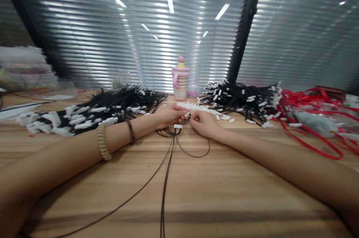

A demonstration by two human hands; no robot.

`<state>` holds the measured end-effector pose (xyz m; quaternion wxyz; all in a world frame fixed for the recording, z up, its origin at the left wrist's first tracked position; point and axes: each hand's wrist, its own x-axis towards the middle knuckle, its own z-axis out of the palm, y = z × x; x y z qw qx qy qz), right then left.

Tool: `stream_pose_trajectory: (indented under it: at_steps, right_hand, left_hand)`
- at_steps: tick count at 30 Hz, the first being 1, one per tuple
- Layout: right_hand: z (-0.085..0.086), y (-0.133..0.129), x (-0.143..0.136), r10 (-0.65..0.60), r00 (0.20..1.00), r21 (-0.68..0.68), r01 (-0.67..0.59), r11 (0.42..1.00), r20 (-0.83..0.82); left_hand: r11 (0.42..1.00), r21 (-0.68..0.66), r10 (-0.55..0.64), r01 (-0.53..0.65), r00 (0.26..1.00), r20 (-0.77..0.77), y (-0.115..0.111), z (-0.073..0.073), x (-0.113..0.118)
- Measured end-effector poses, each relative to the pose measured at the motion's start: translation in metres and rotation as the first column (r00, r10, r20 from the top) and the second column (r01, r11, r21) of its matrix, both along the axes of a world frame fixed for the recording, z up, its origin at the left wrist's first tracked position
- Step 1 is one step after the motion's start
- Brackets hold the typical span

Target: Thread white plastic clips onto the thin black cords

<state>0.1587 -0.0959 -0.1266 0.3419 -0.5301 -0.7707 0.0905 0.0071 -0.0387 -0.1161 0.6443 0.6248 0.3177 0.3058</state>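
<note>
Head view shows me, left of the pink cup (181,80), a heap of white-tipped black cords (126,98). Before the cup, the left hand (168,115), fingertips pinched together, holds a small silvery piece (188,115), blurred, beyond a white clip (177,126) on thin dark cords (166,182). The cup's lid hides any contents. In front and rightward, the right hand's fingers (194,117) curl nearly closed; I can't tell their grip.

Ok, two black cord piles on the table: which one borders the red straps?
The pile right of the pink cup: its white-ended cords reach the red straps. The other pile, left of the cup, lies well apart from them.
</note>
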Motion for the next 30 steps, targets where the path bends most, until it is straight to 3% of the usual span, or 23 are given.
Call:
stream_pose_trajectory:
  at_steps: [20,30]
  right_hand:
    - [-0.001,0.0021,-0.0002,-0.031,0.998,-0.006,0.03,1.0,-0.057]
    - [0.0017,0.0025,-0.0038,-0.041,0.999,-0.036,0.04,0.999,-0.009]
  left_hand:
    - [0.999,0.019,0.035,-0.034,0.999,-0.034,-0.0036,0.0032,0.0015]
    - [0.999,0.022,0.045,-0.044,0.999,-0.014,-0.005,0.0039,0.0021]
